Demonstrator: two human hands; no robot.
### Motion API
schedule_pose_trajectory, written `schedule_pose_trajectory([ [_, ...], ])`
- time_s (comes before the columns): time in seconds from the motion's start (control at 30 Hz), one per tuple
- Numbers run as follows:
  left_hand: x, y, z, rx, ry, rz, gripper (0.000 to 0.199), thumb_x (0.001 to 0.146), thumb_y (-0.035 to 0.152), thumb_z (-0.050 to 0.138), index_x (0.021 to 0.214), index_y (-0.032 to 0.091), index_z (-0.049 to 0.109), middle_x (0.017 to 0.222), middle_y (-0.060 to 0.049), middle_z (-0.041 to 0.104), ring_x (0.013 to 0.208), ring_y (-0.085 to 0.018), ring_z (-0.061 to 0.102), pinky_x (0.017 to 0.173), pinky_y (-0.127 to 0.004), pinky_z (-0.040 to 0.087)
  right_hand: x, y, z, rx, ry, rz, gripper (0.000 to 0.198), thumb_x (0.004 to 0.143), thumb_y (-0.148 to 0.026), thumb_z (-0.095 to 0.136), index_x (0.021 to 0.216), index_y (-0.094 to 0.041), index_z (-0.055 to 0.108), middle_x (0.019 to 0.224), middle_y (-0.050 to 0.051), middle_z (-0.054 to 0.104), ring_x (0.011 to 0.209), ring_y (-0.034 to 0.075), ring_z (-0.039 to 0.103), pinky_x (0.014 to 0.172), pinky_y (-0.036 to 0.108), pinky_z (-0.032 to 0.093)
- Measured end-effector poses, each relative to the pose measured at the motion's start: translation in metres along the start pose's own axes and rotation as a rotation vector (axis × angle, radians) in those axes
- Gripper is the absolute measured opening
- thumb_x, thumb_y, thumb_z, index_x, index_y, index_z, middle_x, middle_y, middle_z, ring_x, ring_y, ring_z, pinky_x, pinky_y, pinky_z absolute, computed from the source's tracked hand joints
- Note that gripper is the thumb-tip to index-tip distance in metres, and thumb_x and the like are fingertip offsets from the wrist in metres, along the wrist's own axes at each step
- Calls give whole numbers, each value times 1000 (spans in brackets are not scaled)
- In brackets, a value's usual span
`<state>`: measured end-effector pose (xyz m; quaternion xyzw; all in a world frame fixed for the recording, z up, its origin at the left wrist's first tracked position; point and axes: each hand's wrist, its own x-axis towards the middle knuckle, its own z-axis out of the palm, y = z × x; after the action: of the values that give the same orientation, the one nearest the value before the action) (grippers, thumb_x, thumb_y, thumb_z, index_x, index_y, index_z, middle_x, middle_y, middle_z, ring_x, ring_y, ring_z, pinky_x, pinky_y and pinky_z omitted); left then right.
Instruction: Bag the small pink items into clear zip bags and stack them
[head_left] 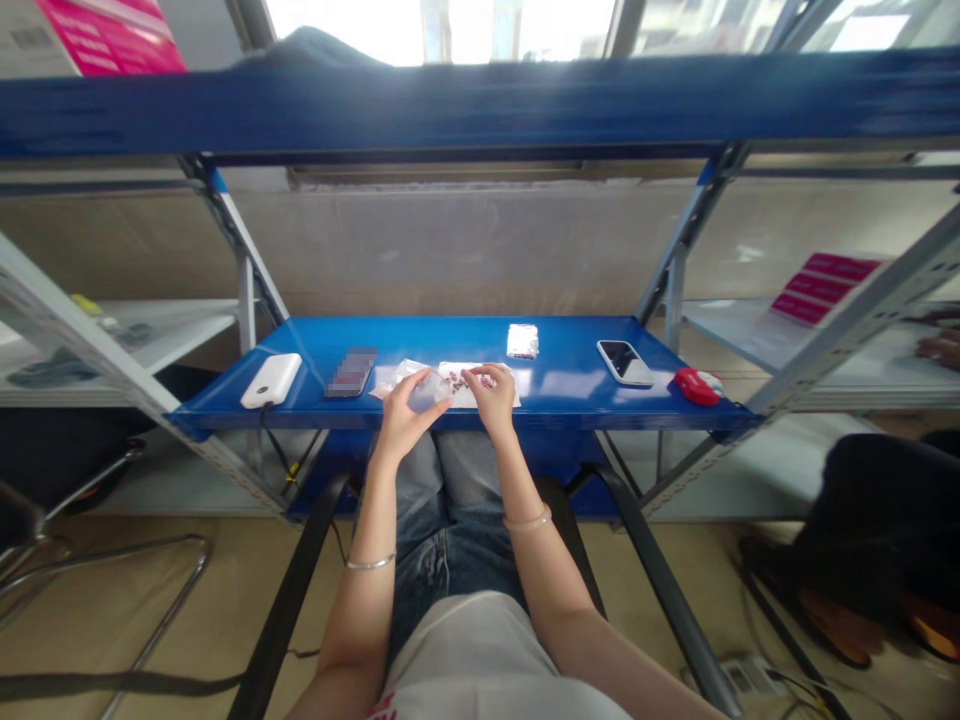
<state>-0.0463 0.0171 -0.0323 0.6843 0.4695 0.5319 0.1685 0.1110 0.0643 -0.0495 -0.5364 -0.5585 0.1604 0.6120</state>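
Note:
Near the front edge of the blue shelf, my left hand (407,410) has its thumb and fingers curled around a small clear plastic bag (429,392). To its right lies a white sheet (465,397) with many small dark-red pieces (459,380) scattered on it. Over the sheet's right part, my right hand (492,398) pinches thumb and forefinger together by the pieces; whatever is between the fingertips is too small to tell. More clear plastic wrapping (405,370) lies just behind my left hand.
On the blue shelf (450,335) are a white power bank (271,381) with a cable, a dark phone-like slab (352,372), a silvery-white packet (523,341), a white phone (625,362) and a red item (697,386). A person's legs (885,520) are at right.

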Motion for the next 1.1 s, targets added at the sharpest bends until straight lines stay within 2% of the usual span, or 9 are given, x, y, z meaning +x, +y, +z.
schedule_pose_trajectory([
  [0.13, 0, -1, 4, -8, -19, -24, 53, 70, 42, 72, 116, 19, 59, 118, -9, 63, 110, -24, 58, 99, -38, 43, 0, -20, -6, 203, -40, -85, 17, 73, -35, 69, 71, -19, 70, 89, 8, 67, 97, 22, 59, 88, 34, 43],
  [0.33, 1, 5, 9, -14, -26, -13, 53, 69, 39, 72, 116, 18, 58, 118, -9, 64, 110, -24, 58, 98, -38, 44, -7, -30, -9, 253, -241, -104, 16, 71, -37, 71, 72, -21, 72, 91, 7, 67, 99, 22, 61, 89, 35, 44],
  [0.47, 2, 7, 11, -28, -34, -10, 50, 69, 37, 72, 114, 18, 59, 117, -9, 64, 110, -24, 58, 97, -37, 45, -11, -28, -7, 244, -263, -97, 21, 74, -41, 69, 76, -20, 74, 98, 9, 67, 102, 23, 60, 90, 35, 44],
  [0.57, 2, 7, 12, -38, -24, -27, 49, 70, 40, 71, 112, 18, 60, 114, -9, 65, 108, -24, 59, 96, -37, 45, -11, -26, -5, 221, -200, -83, 24, 79, -42, 63, 82, -21, 74, 104, 9, 66, 104, 21, 59, 91, 33, 44],
  [0.63, 3, 7, 11, -43, -13, -37, 49, 70, 42, 70, 111, 18, 61, 113, -9, 65, 107, -24, 59, 96, -37, 45, -11, -21, -5, 163, -127, -71, 24, 82, -40, 59, 85, -20, 73, 104, 8, 66, 103, 20, 58, 91, 32, 43],
  [0.73, 3, 8, 11, -61, 2, -67, 47, 71, 44, 69, 110, 19, 61, 112, -8, 65, 108, -24, 58, 97, -37, 44, -10, -8, -5, -46, -50, -26, 22, 82, -37, 59, 86, -20, 72, 101, 8, 65, 101, 21, 57, 92, 34, 41],
  [0.9, 6, 8, 10, -128, 13, -155, 44, 74, 46, 66, 109, 19, 62, 113, -9, 66, 111, -25, 58, 98, -38, 43, -14, 19, -5, -401, -61, 112, 19, 80, -35, 62, 89, -21, 71, 103, 9, 62, 102, 27, 54, 87, 40, 37],
  [1.1, 10, 4, 10, -226, 54, -188, 44, 78, 47, 62, 110, 17, 62, 114, -12, 66, 111, -23, 59, 101, -38, 42, -17, 30, 0, -488, -51, 92, 17, 80, -35, 61, 86, -23, 71, 103, 9, 61, 104, 27, 51, 89, 41, 33],
])
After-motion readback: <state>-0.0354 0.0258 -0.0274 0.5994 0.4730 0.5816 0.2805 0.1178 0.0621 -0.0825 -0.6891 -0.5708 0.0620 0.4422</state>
